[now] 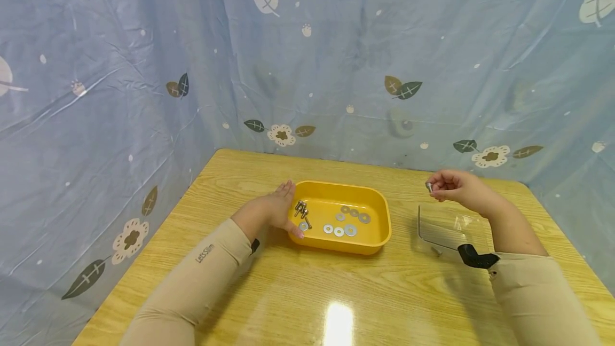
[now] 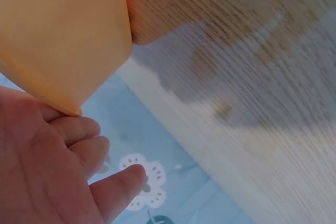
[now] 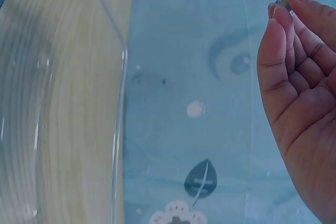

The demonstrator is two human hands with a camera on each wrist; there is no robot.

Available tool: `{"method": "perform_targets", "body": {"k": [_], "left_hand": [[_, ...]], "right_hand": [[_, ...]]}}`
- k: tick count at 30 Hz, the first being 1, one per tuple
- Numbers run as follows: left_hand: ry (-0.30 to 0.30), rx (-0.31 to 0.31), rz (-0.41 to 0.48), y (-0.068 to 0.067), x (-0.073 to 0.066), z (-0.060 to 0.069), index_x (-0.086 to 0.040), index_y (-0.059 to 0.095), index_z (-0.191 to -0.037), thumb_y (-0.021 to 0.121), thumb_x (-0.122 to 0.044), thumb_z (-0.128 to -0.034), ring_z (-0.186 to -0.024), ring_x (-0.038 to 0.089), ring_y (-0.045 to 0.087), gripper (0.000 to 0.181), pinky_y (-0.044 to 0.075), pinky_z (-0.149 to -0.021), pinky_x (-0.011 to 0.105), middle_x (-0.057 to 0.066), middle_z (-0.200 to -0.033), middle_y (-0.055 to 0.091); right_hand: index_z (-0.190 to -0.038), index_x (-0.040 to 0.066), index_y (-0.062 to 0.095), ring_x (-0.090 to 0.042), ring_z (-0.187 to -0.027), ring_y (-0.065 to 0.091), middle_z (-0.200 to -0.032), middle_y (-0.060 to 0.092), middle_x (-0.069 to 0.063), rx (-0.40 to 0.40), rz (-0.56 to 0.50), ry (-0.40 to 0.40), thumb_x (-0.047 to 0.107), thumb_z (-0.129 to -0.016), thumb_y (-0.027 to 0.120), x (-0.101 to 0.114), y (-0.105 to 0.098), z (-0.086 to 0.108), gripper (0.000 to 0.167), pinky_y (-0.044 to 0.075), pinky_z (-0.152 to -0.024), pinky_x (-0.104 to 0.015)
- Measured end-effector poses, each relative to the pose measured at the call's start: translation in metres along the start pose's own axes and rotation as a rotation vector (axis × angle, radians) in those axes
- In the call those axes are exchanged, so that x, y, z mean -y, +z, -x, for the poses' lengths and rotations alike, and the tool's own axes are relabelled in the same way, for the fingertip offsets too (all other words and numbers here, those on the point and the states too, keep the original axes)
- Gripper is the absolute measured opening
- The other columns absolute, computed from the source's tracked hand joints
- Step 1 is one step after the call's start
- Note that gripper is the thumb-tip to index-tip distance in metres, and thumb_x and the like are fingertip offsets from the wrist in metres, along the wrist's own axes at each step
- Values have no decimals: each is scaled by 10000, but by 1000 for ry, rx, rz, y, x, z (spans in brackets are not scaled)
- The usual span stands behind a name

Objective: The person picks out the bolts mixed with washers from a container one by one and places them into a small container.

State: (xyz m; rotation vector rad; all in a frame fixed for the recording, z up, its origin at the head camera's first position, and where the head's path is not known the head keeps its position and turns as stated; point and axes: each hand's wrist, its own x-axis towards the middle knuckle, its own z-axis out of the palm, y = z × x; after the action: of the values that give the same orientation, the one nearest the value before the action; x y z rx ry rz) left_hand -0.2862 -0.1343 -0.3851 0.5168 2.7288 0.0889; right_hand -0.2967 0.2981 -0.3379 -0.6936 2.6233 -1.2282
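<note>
A yellow tray (image 1: 339,189) holds several small metal bolts (image 1: 301,209) at its left end and several flat washers (image 1: 351,230) towards the right. My left hand (image 1: 278,207) rests against the tray's left end, fingers extended along it; in the left wrist view the hand (image 2: 58,156) lies at the tray's rim (image 2: 58,102). Above a clear plastic box (image 1: 456,227), my right hand (image 1: 461,190) pinches a bolt (image 1: 430,187) between thumb and fingertips. In the right wrist view only a little of that bolt (image 3: 284,4) shows. Another bolt (image 1: 436,251) lies in the box.
Both containers stand on a wood-grain table (image 1: 269,292), the clear box to the right of the tray. A blue patterned curtain (image 1: 336,68) hangs behind the table and at its sides. Glare marks the table's front.
</note>
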Motion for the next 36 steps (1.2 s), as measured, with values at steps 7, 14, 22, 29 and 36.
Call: {"method": "perform_targets", "body": {"k": [7,14,22,29,36], "left_hand": [[-11,-4,18,-1,0,1,-10,-29,-1456,608,-794,-484,-1394,283,-36,1402,76,-1118,379,164,-1513,-84],[-20,5,12,-1,1,1,-16,-50,-1453,604,-797,-485,-1395,268,-45,1406,72,-1118,370,151,-1506,-109],[-21,8,10,-1,1,0,-16,-51,-1454,602,-797,-490,-1395,265,-48,1402,70,-1118,366,148,-1508,-107],[-21,3,12,-1,1,0,-19,-48,-1455,608,-799,-480,-1394,270,-46,1410,71,-1118,371,148,-1506,-110],[-11,-1,-4,1,1,-1,-5,-38,-1454,603,-797,-501,-1394,280,-34,1395,75,-1119,370,163,-1508,-92]], "right_hand": [[-1099,-15,524,-152,-786,578,-938,575,-142,-29,27,30,188,-910,574,-13,-11,11,282,506,-680,-290],[-1091,-38,507,-160,-790,570,-941,558,-171,-9,18,69,182,-903,584,-24,-19,16,300,502,-685,-285],[-1102,-59,494,-137,-806,567,-937,559,-131,5,-9,93,155,-890,598,-38,-26,20,318,507,-713,-281],[-1074,-53,499,-168,-798,576,-908,563,-126,53,-43,112,159,-886,601,-43,-33,21,301,506,-724,-290],[-1063,-79,488,-184,-782,580,-893,573,-129,142,-80,99,117,-879,601,-52,-34,20,293,508,-714,-316]]}}
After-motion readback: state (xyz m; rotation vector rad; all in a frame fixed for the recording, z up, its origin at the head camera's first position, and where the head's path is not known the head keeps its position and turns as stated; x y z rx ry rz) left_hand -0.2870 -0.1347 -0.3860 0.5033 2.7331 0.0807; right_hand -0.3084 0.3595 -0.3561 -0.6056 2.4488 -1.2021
